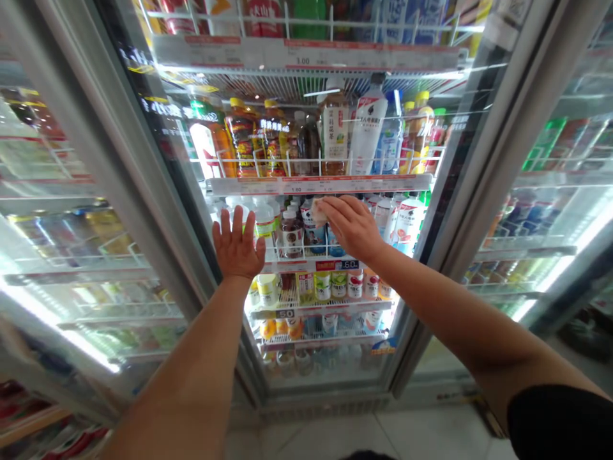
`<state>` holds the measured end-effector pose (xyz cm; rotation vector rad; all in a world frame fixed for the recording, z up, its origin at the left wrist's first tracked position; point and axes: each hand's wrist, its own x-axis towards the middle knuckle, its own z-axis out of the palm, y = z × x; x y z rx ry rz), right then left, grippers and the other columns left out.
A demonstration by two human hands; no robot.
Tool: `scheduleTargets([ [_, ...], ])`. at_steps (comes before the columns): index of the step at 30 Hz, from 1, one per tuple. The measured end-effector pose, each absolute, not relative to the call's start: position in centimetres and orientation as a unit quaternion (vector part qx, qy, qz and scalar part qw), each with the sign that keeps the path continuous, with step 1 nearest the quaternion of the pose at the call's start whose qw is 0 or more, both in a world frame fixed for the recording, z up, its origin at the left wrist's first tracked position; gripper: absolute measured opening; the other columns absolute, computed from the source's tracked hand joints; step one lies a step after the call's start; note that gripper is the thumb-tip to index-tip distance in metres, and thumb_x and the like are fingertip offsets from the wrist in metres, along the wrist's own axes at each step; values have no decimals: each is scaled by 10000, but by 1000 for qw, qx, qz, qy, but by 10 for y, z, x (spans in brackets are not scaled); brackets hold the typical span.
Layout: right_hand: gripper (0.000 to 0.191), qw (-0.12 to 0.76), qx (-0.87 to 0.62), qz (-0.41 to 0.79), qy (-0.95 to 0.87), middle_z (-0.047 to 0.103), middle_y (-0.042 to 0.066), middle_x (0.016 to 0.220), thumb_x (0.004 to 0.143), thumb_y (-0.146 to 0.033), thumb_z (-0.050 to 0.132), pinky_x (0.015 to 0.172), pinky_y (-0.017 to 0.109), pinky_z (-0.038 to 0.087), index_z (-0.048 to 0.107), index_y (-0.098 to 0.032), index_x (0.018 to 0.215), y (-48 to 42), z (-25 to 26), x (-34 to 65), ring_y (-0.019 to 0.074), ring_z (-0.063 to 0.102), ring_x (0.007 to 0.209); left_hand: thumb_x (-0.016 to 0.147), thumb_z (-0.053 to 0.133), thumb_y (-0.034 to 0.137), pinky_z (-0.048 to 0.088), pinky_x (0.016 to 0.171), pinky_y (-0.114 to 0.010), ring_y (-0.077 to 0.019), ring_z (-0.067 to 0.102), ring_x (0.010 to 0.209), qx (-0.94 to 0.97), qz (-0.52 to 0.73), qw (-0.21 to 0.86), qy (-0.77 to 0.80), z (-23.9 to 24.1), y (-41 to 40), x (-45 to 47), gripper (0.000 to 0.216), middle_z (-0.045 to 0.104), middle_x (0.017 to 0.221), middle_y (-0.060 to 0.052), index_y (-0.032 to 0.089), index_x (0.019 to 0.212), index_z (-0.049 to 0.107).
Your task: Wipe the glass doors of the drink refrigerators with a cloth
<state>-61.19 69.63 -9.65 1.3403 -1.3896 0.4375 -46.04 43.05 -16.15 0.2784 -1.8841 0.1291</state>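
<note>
A glass fridge door (330,377) stands closed in front of me, with shelves of bottled drinks behind it. My left hand (238,249) lies flat on the left part of the glass, fingers spread. Farther right, my right hand (353,227) has its fingers bent around a pale, crumpled cloth (318,212), which is against the glass just below a white price strip (320,185). Most of the cloth is hidden by the fingers.
Grey metal frames (191,281) border the door. More lit drink fridges stand left and right. Bottles (335,128) fill wire-fronted shelves behind the glass. Pale floor tiles (330,437) show below, and a wooden shelf edge (33,425) is at lower left.
</note>
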Motion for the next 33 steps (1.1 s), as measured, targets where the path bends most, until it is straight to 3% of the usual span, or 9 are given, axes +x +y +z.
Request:
scheduleTargets([
  [7, 338, 533, 656, 71, -530, 669, 30, 1347, 1004, -177, 488, 974, 377, 424, 594, -179, 1325, 682, -101, -600, 217, 550, 1150, 983, 360, 522, 10, 1273, -543, -266, 47, 1566, 122, 52, 579, -804, -160, 432, -460, 634, 321, 1624, -93, 212, 1535, 407],
  [12, 453, 541, 569, 185, -591, 619, 45, 1407, 994, -158, 467, 1034, 418, 406, 508, -229, 1439, 675, -84, -603, 251, 523, 1233, 983, 354, 534, -4, 1275, -534, -266, 47, 1566, 121, 36, 577, -807, -159, 434, -460, 636, 322, 1625, -82, 229, 1540, 401],
  [18, 392, 522, 656, 83, -539, 629, 25, 1395, 999, -165, 471, 1030, 402, 407, 544, -210, 1382, 666, -81, -598, 230, 519, 1209, 987, 353, 513, 0, 1276, -537, -269, 41, 1566, 116, 44, 580, -805, -161, 434, -459, 628, 303, 1634, -70, 237, 1551, 382],
  [24, 452, 557, 571, 200, -569, 597, 48, 1418, 1003, -163, 439, 1068, 463, 390, 483, -239, 1446, 650, -46, -598, 265, 502, 1249, 984, 352, 525, -25, 1274, -544, -281, 17, 1566, 113, 25, 576, -809, -160, 435, -459, 645, 282, 1643, -75, 234, 1559, 366],
  [30, 365, 547, 658, 54, -515, 610, 38, 1403, 1032, -175, 384, 1051, 434, 423, 527, -192, 1368, 638, -35, -593, 229, 502, 1249, 1008, 315, 555, 8, 1280, -519, -250, 30, 1567, 122, 64, 580, -803, -161, 433, -459, 632, 308, 1631, -79, 218, 1535, 407],
  [33, 422, 553, 623, 116, -541, 575, 61, 1440, 1014, -163, 405, 1073, 476, 408, 482, -196, 1427, 637, -26, -596, 261, 472, 1291, 1012, 321, 546, 11, 1280, -521, -246, 27, 1567, 118, 78, 584, -800, -162, 432, -459, 629, 300, 1634, -78, 213, 1540, 395],
])
